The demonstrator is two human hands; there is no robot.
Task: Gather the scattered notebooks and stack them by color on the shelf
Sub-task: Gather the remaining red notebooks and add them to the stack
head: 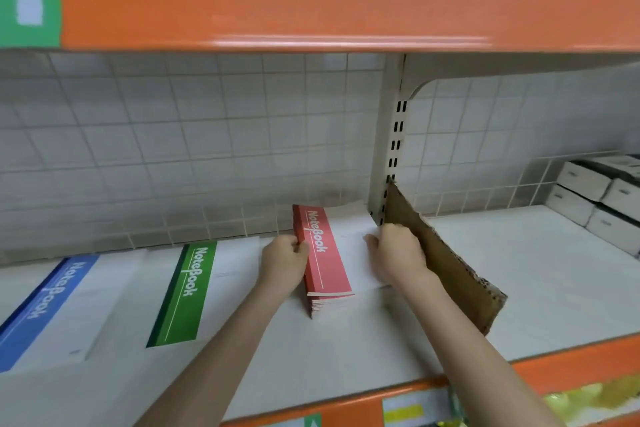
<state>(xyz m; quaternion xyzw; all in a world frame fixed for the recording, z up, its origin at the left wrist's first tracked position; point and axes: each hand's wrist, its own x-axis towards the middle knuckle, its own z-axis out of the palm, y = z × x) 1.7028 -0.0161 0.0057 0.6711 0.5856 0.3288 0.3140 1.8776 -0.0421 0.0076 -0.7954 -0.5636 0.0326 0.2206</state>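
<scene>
On the shelf (346, 350), the left hand (282, 255) grips the red notebook stack (325, 260) at its spine; the right hand (398, 250) seemingly rests curled on its white edge.

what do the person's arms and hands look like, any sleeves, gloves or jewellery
Both forearms are bare up to the frame edge, with no sleeves showing. The left hand and right hand wear no gloves, and no watch, bracelet or ring shows on them.
</scene>
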